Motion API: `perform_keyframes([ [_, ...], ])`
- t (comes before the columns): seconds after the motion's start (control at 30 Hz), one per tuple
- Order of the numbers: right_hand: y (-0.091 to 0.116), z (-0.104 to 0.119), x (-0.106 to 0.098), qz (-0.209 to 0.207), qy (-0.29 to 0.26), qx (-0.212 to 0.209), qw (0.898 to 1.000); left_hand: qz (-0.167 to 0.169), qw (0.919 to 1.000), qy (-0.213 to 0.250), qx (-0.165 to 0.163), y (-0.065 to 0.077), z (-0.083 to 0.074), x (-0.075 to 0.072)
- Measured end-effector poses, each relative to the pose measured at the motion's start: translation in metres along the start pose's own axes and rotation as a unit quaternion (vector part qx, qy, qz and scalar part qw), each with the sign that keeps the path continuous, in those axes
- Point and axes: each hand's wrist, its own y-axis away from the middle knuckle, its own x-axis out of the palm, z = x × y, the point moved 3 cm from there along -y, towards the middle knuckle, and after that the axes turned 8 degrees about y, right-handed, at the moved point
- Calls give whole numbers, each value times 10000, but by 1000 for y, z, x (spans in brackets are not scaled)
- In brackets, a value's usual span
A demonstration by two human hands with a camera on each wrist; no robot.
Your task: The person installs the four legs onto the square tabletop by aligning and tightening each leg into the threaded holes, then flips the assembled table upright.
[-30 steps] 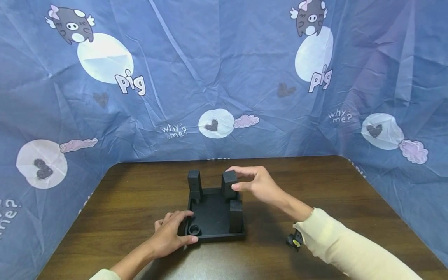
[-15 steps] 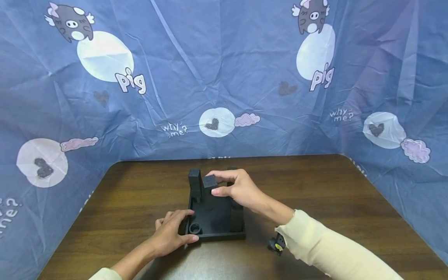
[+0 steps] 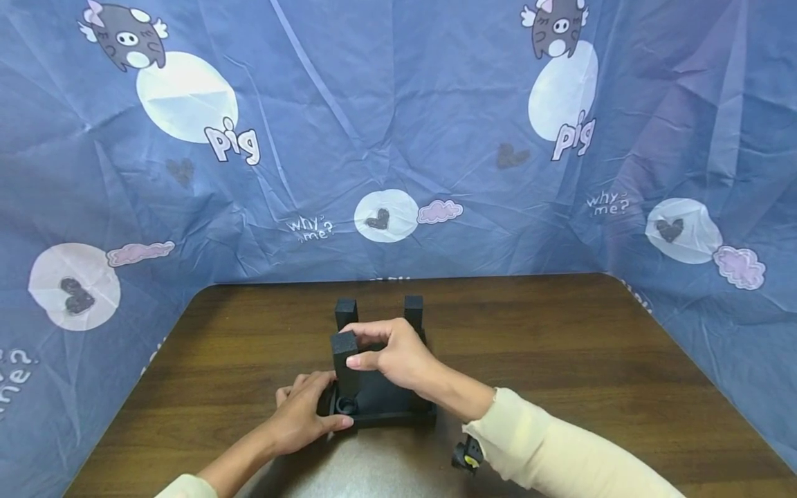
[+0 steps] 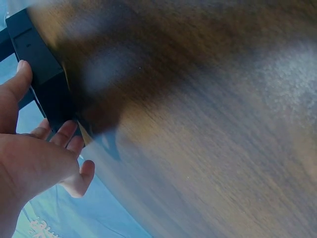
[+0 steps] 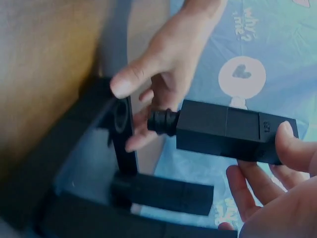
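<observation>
My right hand (image 3: 398, 356) pinches a black square post (image 3: 345, 366) between thumb and fingers. In the right wrist view, the post (image 5: 223, 130) has a round, ribbed peg at its lower end, pointing toward the ring-shaped socket (image 5: 120, 116). That socket sits in the near left corner of a shallow black tray (image 3: 392, 419), and the post stands close over it. My left hand (image 3: 301, 415) holds this same corner, thumb at the front wall and fingers at the left wall. In the left wrist view, the thumb and fingers of the left hand (image 4: 39, 153) span the tray's outer side.
Two similar posts stand at the tray's back corners, a left post (image 3: 346, 311) and a right post (image 3: 414, 309). The near right post is mostly behind my right hand. The tray lies on a brown wooden table (image 3: 249, 332), with a blue printed cloth (image 3: 280, 138) behind.
My right hand has carried the post from the back right of the tray leftward and nearer, to the near left corner. The left hand has stayed at that corner.
</observation>
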Motion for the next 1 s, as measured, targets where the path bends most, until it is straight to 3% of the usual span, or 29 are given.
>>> perform_keyframes([
  [0.47,6,-14,29,-307,-40,281,9991,10,9999,135,24,2,0,-1],
  [1.0,8,-24,29,-454,-17,410,9981,75,9999,59,-48,1,0,0],
])
